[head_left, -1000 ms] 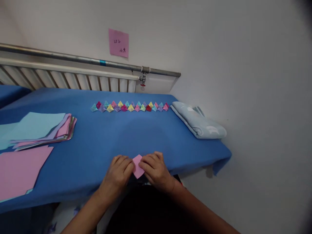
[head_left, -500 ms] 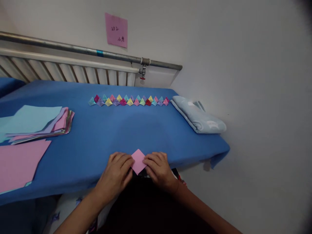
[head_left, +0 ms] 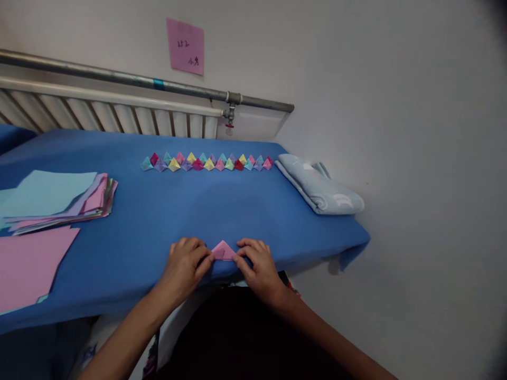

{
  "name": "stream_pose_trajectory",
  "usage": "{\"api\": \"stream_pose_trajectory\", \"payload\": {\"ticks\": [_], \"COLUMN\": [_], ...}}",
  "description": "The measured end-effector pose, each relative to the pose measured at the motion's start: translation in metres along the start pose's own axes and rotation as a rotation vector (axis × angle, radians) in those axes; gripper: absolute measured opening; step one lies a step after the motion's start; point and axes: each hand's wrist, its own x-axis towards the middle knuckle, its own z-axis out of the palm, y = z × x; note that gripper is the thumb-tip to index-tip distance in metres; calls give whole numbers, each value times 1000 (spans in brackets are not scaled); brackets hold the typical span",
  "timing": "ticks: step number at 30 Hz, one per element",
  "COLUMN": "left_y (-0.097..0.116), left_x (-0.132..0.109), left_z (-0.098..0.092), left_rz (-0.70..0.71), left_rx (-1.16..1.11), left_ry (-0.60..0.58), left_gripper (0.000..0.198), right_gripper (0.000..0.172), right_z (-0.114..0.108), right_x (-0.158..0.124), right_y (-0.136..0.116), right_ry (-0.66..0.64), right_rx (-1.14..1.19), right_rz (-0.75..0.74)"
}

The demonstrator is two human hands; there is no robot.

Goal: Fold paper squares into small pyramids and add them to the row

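One blue cloth [head_left: 166,206] covers the table, with a second blue surface [head_left: 13,138] at the far left. Along the far wall run one white radiator [head_left: 130,119] and one metal pipe [head_left: 190,88], which carries one valve [head_left: 230,113] with a red handle; one pink note [head_left: 186,47] is on the wall above them. At the near middle of the table, one pink folded paper [head_left: 223,252] forms a triangle, its tip pointing far. Two hands hold it: the left hand [head_left: 185,264] pinches its left corner, the right hand [head_left: 256,264] its right corner. Farther off stand two rows of folded paper pieces [head_left: 209,164], about a dozen in each. On the left lie two paper piles [head_left: 35,264], one far and one near, their sheets too overlapped to count. One folded light-blue cloth [head_left: 320,184] rests at the right.
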Motion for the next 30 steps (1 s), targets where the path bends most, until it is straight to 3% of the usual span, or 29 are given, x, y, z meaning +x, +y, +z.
{"api": "stream_pose_trajectory", "payload": {"ticks": [8,17,30], "left_y": [2,7,11], "left_x": [8,15,20], "left_z": [0,-4,-1], "left_rz": [-114,-159,-126], "left_rx": [47,125,273], "left_ry": [-74,-146,-114], "left_gripper": [24,26,29], "right_gripper": [16,17,20], "right_z": [0,1,2], "right_x": [7,7,10], "right_y": [-5,-3,-5], "right_ry": [-45,-25,-28], "right_rx": [17,-10,-40], "right_rz": [131,112,124]}}
